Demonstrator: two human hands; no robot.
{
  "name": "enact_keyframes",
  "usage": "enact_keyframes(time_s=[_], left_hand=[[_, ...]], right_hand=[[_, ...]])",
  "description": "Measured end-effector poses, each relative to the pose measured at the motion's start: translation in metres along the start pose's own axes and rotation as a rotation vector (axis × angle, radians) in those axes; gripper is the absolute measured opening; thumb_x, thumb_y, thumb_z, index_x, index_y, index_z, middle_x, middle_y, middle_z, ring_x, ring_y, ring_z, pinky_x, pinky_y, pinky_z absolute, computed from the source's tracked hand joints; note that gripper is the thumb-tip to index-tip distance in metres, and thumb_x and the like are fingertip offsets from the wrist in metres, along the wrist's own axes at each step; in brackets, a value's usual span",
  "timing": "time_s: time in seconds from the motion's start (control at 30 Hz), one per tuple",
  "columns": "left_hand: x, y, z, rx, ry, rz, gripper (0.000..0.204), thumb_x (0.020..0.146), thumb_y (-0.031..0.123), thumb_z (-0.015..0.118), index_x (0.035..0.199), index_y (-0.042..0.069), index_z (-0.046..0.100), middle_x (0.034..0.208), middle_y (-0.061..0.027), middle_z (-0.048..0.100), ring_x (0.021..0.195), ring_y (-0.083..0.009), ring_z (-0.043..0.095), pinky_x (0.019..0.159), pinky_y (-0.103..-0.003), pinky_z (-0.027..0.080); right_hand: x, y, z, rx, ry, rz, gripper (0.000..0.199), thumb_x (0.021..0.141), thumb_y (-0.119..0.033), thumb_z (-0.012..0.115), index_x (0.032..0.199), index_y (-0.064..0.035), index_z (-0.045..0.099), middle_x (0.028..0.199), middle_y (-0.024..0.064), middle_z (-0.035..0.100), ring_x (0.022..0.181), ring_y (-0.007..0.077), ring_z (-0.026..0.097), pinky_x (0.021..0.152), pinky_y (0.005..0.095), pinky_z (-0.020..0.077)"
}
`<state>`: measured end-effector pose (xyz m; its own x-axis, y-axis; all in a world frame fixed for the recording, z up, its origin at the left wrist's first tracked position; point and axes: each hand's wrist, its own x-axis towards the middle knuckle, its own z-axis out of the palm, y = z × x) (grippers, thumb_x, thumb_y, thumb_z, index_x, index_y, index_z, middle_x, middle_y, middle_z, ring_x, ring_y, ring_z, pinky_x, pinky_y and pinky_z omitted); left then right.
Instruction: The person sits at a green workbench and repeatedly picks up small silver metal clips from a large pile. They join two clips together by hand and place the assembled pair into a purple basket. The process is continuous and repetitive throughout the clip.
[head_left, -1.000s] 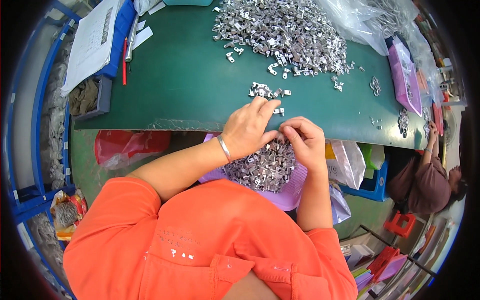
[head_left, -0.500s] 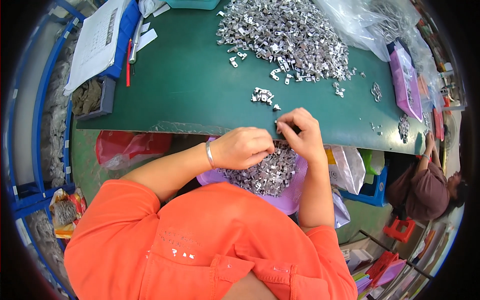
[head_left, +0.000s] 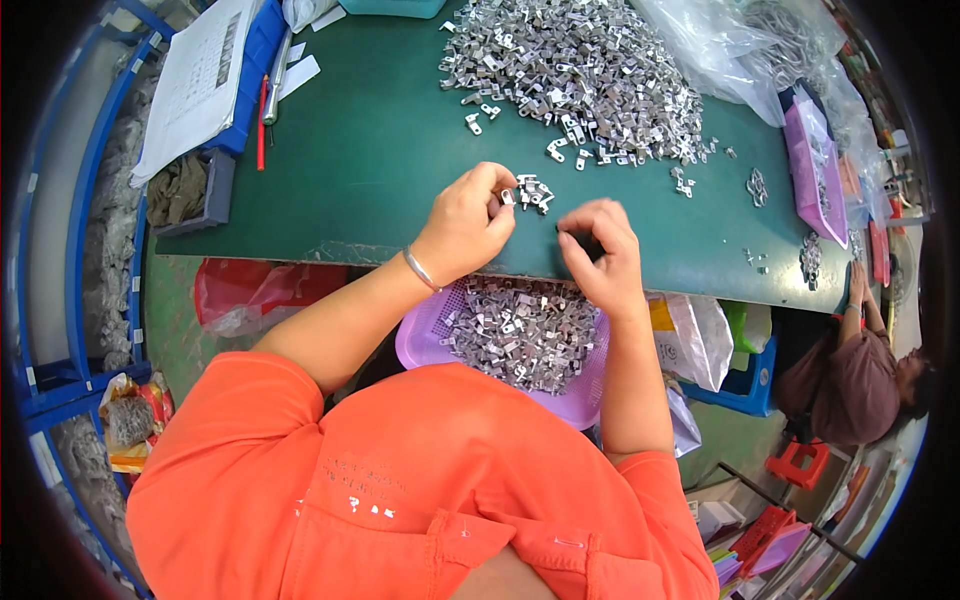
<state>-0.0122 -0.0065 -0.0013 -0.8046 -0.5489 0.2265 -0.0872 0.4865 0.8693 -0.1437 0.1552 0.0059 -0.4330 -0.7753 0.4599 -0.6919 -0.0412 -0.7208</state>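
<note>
My left hand (head_left: pixel 466 222), with a bangle at its wrist, is over the green table (head_left: pixel 350 190) and pinches a small metal bracket (head_left: pixel 508 198). Right beside its fingertips lies a small cluster of such brackets (head_left: pixel 536 194). My right hand (head_left: pixel 606 252) is closed just inside the table's front edge, thumb and forefinger near each other; a tiny dark spot shows at the fingertips, too small to name. Below both hands, against my body, a purple basket (head_left: pixel 425 345) holds many loose brackets (head_left: pixel 525 335). A large heap of brackets (head_left: pixel 585 80) covers the far middle of the table.
At the left stand a blue tray with papers (head_left: pixel 195 85), a red pen (head_left: pixel 262 125) and a grey bin with cloth (head_left: pixel 215 195). A pink basket (head_left: pixel 812 170) and clear plastic bags (head_left: pixel 710 55) lie at the right. Another person (head_left: pixel 850 385) sits at the far right.
My left hand has moved from above the purple basket up and forward to the small cluster, now with a bracket in its fingers. My right hand has stayed nearly in place.
</note>
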Motion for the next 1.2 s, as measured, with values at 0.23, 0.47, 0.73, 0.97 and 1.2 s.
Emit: enact_keyframes(time_s=[0.23,0.47,0.73,0.97,1.2], left_hand=[[-0.025,0.001,-0.017,-0.270,-0.309,0.072,0.014,0.080,-0.008,0.058,0.092,-0.001,0.061,0.089,-0.0044,0.058,0.070,-0.0083,0.061,0.062,-0.023,0.051],[-0.012,0.017,0.004,0.071,0.083,0.177,0.017,0.081,0.005,0.071,0.096,0.002,0.064,0.085,-0.0056,0.055,0.062,-0.0146,0.056,0.060,-0.030,0.048],[-0.011,0.014,-0.014,-0.140,-0.225,-0.074,0.008,0.078,-0.001,0.066,0.083,0.002,0.060,0.085,-0.0080,0.058,0.071,-0.0197,0.061,0.066,-0.029,0.051],[-0.011,0.020,-0.011,-0.051,-0.164,0.082,0.020,0.074,-0.003,0.060,0.094,0.003,0.058,0.098,-0.0094,0.057,0.082,-0.0216,0.060,0.069,-0.031,0.049],[0.021,-0.005,0.004,0.268,-0.020,0.227,0.015,0.083,0.004,0.067,0.098,0.005,0.068,0.095,-0.0116,0.063,0.083,-0.0290,0.065,0.072,-0.037,0.053]], right_hand=[[0.000,0.004,0.005,-0.067,-0.067,0.019,0.013,0.077,-0.002,0.072,0.090,-0.0050,0.068,0.091,0.0100,0.065,0.084,0.0294,0.059,0.076,0.0374,0.0479],[0.008,0.005,0.022,-0.201,0.015,0.006,0.024,0.076,-0.007,0.075,0.098,-0.0071,0.066,0.099,0.0097,0.061,0.091,0.0284,0.059,0.079,0.0374,0.0485],[-0.002,-0.003,0.000,0.241,-0.147,0.293,0.009,0.077,0.001,0.065,0.085,-0.0024,0.066,0.080,0.0076,0.064,0.077,0.0244,0.061,0.069,0.0332,0.0494],[0.027,0.009,0.042,-0.199,0.059,-0.044,0.017,0.079,-0.008,0.072,0.096,-0.0062,0.068,0.095,0.0105,0.062,0.090,0.0326,0.058,0.079,0.0407,0.0490],[0.019,0.015,0.034,-0.280,0.186,0.126,0.006,0.084,-0.005,0.066,0.091,-0.0039,0.067,0.089,0.0134,0.062,0.083,0.0345,0.060,0.074,0.0410,0.0494]])
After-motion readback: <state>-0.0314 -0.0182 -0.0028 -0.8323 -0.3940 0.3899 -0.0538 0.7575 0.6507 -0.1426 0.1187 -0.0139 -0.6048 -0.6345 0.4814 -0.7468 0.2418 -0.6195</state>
